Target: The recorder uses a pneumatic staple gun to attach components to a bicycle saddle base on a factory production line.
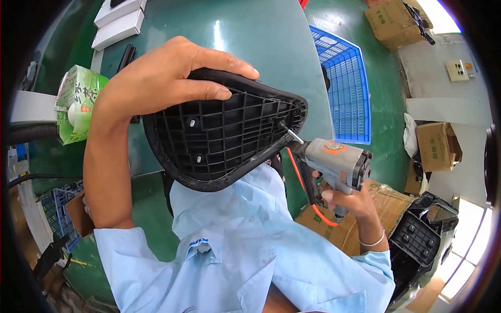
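A black saddle-shaped seat [235, 125] is tilted with its ribbed plastic underside facing me, its narrow end to the right. My left hand [195, 73] is closed on its upper rim, thumb on the ribs and fingers over the back. Two short metal studs [192, 123] stand in the wide part, and a longer metal bolt [294, 136] sticks out near the narrow end. My right hand [347, 201] grips a grey pneumatic staple gun [334, 159]. The gun's nose is close to the seat's narrow end; whether they touch I cannot tell.
Behind the seat lies a green worktable [276, 41]. A blue plastic crate [347, 83] stands on the floor right of it. An orange air hose [297, 172] hangs by the gun. A cardboard box [386, 208] and black plastic parts [417, 242] are at lower right; a green package [78, 104] is left.
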A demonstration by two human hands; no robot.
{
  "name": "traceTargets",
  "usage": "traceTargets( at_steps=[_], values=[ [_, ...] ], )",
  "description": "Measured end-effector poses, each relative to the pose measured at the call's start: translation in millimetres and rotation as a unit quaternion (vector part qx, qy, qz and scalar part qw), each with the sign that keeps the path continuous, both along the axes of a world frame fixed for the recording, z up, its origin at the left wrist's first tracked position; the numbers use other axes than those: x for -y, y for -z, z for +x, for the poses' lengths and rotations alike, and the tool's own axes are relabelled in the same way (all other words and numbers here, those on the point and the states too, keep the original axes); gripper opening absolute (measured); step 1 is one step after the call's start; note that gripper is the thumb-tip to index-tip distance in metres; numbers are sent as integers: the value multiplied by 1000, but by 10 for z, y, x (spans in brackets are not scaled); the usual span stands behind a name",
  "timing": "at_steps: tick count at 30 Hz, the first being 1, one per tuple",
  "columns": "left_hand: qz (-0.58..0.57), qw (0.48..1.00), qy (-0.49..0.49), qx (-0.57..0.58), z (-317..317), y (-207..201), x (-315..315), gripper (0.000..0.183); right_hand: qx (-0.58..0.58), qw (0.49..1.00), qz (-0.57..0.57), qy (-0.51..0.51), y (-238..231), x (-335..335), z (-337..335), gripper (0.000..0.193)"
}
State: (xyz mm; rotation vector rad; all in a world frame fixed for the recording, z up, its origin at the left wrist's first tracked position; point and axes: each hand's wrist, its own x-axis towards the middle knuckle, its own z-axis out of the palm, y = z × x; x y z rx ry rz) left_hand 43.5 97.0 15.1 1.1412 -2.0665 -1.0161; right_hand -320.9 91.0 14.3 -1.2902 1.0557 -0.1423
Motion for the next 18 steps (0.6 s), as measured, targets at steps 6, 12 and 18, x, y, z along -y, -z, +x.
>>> traceTargets(
  at_steps=[6, 12, 18],
  values=[
    [-9, 1000, -9, 13, 17, -5, -11, 36, -22, 999, 49, -7, 50, -53, 13, 51],
    [-15, 1000, -12, 14, -8, -4, -27, 36, -47, 998, 18, -32, 61, -75, 33, 38],
    [-37, 999, -18, 36, -4, 18, -43, 36, -70, 998, -2, -8, -3, -147, 126, 33]
  ],
)
